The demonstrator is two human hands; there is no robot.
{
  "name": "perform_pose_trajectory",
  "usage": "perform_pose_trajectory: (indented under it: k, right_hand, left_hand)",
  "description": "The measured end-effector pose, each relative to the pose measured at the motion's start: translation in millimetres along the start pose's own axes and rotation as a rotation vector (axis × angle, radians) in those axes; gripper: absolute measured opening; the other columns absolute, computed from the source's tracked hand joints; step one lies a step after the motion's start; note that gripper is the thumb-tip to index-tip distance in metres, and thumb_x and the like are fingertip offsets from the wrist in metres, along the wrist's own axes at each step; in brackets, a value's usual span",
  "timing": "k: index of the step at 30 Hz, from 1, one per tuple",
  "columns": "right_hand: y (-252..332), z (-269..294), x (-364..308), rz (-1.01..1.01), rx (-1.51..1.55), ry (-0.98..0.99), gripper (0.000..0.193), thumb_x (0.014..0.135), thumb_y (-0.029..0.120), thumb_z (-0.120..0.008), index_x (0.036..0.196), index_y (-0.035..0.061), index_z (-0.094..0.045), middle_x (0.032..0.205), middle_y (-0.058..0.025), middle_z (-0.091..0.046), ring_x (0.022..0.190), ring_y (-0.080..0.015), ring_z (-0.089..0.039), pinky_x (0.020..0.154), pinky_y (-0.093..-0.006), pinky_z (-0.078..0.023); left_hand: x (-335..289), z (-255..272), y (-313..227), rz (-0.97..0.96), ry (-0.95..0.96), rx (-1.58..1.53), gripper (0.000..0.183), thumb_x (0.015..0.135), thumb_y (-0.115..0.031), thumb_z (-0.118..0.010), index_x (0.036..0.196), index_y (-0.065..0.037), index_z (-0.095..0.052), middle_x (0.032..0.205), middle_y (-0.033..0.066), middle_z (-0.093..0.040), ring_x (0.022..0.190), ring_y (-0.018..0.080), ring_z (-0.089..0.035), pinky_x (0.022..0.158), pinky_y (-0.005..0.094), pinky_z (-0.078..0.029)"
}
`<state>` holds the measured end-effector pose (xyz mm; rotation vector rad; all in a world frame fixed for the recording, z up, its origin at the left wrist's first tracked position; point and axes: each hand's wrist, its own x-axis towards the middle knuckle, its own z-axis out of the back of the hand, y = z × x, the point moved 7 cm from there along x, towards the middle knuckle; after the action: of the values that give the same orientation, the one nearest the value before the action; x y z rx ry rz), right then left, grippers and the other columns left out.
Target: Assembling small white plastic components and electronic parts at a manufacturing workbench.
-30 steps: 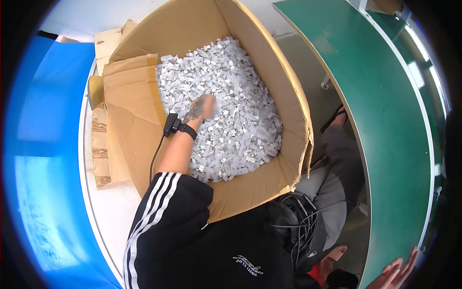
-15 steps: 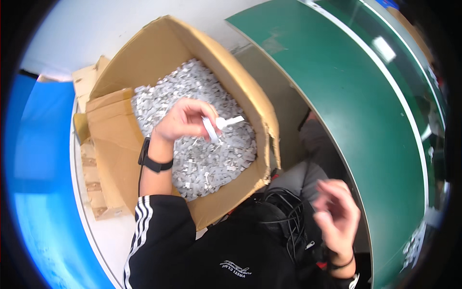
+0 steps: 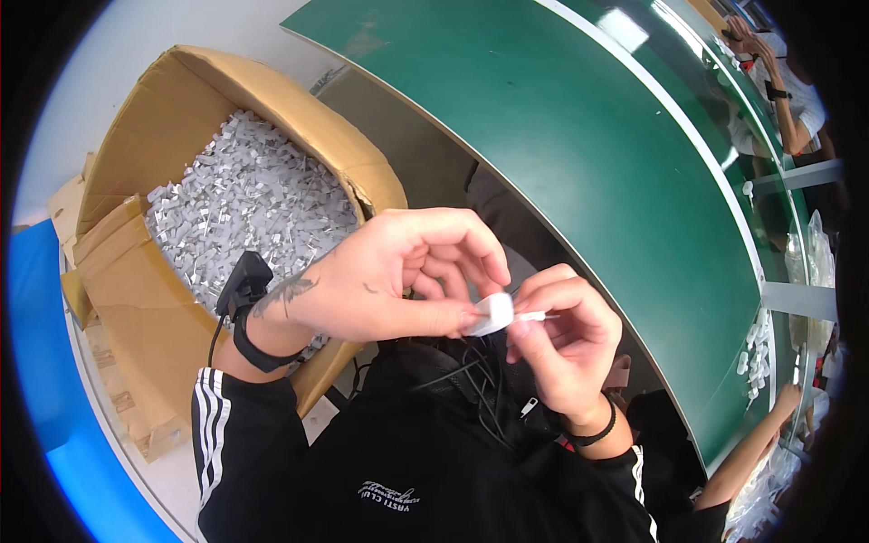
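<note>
In front of my chest, both hands are raised and almost touching at the fingertips. My left hand (image 3: 389,276) pinches a small white plastic piece (image 3: 493,315) with a rounded, folded shape between thumb and fingers. Against its right end, my right hand (image 3: 575,339) grips a thin white tab (image 3: 532,316) between thumb and forefinger. Whether the tab is joined to the rounded piece, I cannot tell. To the left stands an open cardboard box (image 3: 118,271), holding a heap of many small white and grey plastic pieces (image 3: 258,195).
A green-topped table (image 3: 561,154) curves along the right. White pieces (image 3: 754,357) lie at its right edge, near clear plastic bags (image 3: 815,271). Another person's arm (image 3: 769,425) reaches in at lower right; a second person (image 3: 787,90) is beyond the table. Something blue (image 3: 45,317) lines the left.
My left hand has moved from over the box toward my chest, carrying the white piece. My right hand has come up to meet it and closed. The view has turned rightward.
</note>
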<state>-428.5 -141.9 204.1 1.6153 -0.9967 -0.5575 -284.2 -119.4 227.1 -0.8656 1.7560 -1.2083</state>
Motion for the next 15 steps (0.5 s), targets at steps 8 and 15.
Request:
perform_pose_trajectory:
  k: [8, 15]
  right_hand:
    - [-12.4, 19.8, -24.2, 0.171, 0.197, -0.08, 0.017, 0.083, -0.006, -0.065, 0.096, -0.0031, -0.055, 0.098, -0.0154, -0.057, 0.078, -0.0152, -0.061, 0.072, -0.0265, -0.053]
    - [-11.3, 30.0, -32.0, 0.127, -0.036, -0.105, 0.012, 0.08, 0.004, -0.07, 0.087, -0.0016, -0.062, 0.083, -0.0117, -0.062, 0.07, -0.0123, -0.056, 0.062, -0.0223, -0.044]
  left_hand:
    - [-7.3, -25.8, -12.2, -0.554, -0.295, 0.462, 0.035, 0.065, 0.0, -0.082, 0.096, 0.003, -0.067, 0.094, 0.0139, -0.066, 0.08, 0.0187, -0.066, 0.067, 0.0254, -0.054]
    - [-9.7, -39.1, -14.3, -0.703, -0.382, 0.535, 0.031, 0.067, 0.0, -0.079, 0.096, -0.001, -0.07, 0.089, 0.0083, -0.065, 0.073, 0.0177, -0.064, 0.061, 0.0256, -0.051]
